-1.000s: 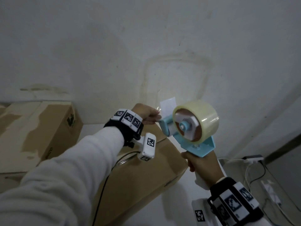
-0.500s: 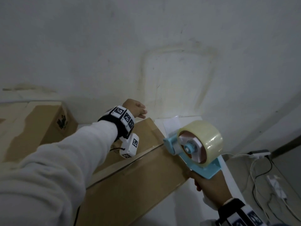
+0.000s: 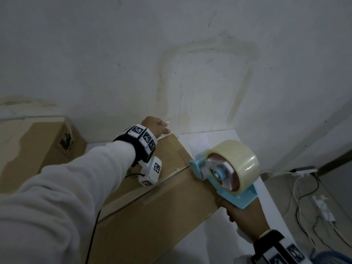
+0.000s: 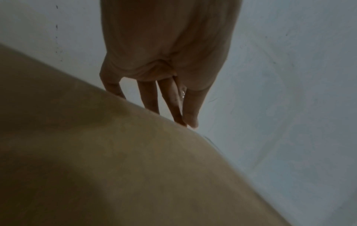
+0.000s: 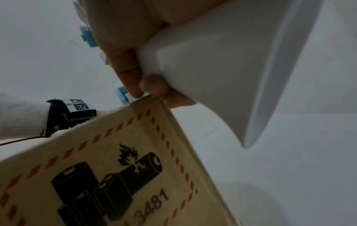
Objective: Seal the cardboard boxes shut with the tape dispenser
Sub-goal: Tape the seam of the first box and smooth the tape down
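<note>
Both hands busy: your right hand [image 3: 245, 216] grips the tape dispenser [image 3: 226, 172] at the box [image 3: 152, 216] edge, left hand [image 3: 155, 125] fingers [image 4: 149, 97] straight over its far edge.

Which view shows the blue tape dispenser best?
Head view: the blue plastic tape dispenser with its clear tape roll shows whole at the brown cardboard box's seam, held by the right hand. Right wrist view shows only blue slivers behind the fingers. Left wrist view shows none.

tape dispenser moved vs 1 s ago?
Yes. The tape dispenser in the right hand has come down from mid-air in front of the wall onto the cardboard box, at its right end.
</note>
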The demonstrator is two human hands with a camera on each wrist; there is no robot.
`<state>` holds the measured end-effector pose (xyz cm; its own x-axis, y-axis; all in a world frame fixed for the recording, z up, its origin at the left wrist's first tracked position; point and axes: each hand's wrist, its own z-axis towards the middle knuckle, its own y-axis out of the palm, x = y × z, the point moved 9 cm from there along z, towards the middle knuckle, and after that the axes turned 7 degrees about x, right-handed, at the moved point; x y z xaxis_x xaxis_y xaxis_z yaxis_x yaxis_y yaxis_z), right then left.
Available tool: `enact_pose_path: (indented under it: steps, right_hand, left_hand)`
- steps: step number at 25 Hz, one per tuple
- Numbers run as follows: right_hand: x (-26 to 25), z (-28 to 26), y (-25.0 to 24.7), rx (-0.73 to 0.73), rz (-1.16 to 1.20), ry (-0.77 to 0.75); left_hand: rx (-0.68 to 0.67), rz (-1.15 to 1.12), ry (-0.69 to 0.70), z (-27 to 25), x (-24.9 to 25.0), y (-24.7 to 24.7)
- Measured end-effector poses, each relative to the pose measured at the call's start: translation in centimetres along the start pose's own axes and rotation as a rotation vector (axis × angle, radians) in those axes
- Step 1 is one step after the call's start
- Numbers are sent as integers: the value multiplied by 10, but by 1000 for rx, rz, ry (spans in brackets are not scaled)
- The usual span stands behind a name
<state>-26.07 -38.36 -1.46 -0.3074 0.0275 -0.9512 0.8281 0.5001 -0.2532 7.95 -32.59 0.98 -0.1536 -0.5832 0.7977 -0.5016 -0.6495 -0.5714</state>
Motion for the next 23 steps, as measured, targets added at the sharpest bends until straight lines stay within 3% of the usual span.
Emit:
enact_pose_path:
  steps: [5, 8, 10, 12, 14, 16, 23]
  right_hand:
    - [4, 4, -2, 6, -43, -42]
    - [6, 5, -1, 10, -32, -50]
    - [5, 5, -1, 28, -41, -77]
    - [4, 5, 0, 35, -39, -91]
    - [3, 5, 1, 36, -33, -99]
    - [4, 6, 0, 40, -22, -101]
    - [-1, 11, 12, 11, -30, -130]
  left_hand:
    - [-174, 288, -141, -8, -6, 14]
    - [-191, 279, -285, -12, -16, 9]
    - [-66, 309, -235, -6, -13, -4]
    - [7, 328, -64, -1, 3, -7]
    - [-34, 336, 82, -1, 15, 4]
    - [-96, 339, 130, -9, 22, 13]
    - [-381, 463, 91, -36, 2, 31]
